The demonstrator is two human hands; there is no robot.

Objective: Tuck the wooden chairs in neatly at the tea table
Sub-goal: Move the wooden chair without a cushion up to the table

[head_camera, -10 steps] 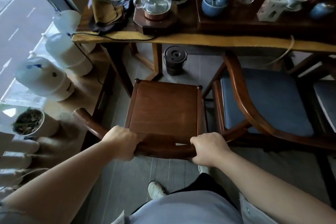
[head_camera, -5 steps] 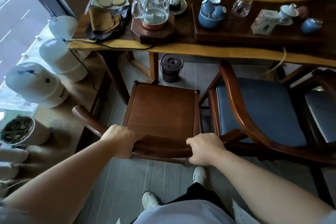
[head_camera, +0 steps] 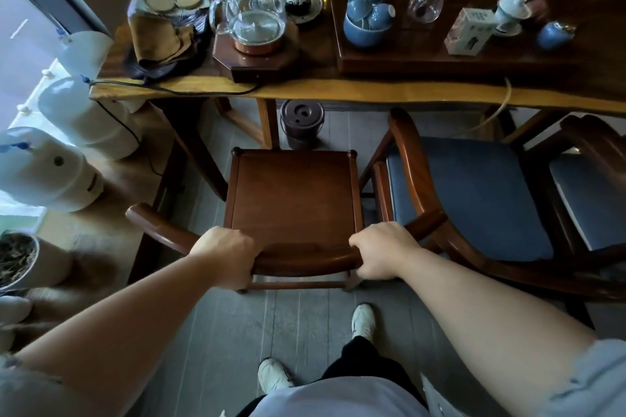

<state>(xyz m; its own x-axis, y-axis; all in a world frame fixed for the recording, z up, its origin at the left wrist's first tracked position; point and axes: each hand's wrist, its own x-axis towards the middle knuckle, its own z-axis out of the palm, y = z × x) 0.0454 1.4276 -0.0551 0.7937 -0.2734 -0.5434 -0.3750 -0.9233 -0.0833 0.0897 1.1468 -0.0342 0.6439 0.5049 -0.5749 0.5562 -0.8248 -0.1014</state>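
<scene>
Here, both hands clamp the curved back rail of the bare-seated wooden chair [head_camera: 293,195], the left hand [head_camera: 226,259] with its grip closed around the rail's left part, the right hand [head_camera: 381,256] with its grip closed around the right part. The chair stands on the grey plank floor [head_camera: 305,318], its far edge near the counter [head_camera: 338,91] but not under it, with a small dark lidded bucket [head_camera: 301,123] just beyond. To the right, a second wooden chair with a blue cushion [head_camera: 474,200] sits partly under the counter. On the counter stand a glass kettle [head_camera: 252,15] and blue cups [head_camera: 367,19].
</scene>
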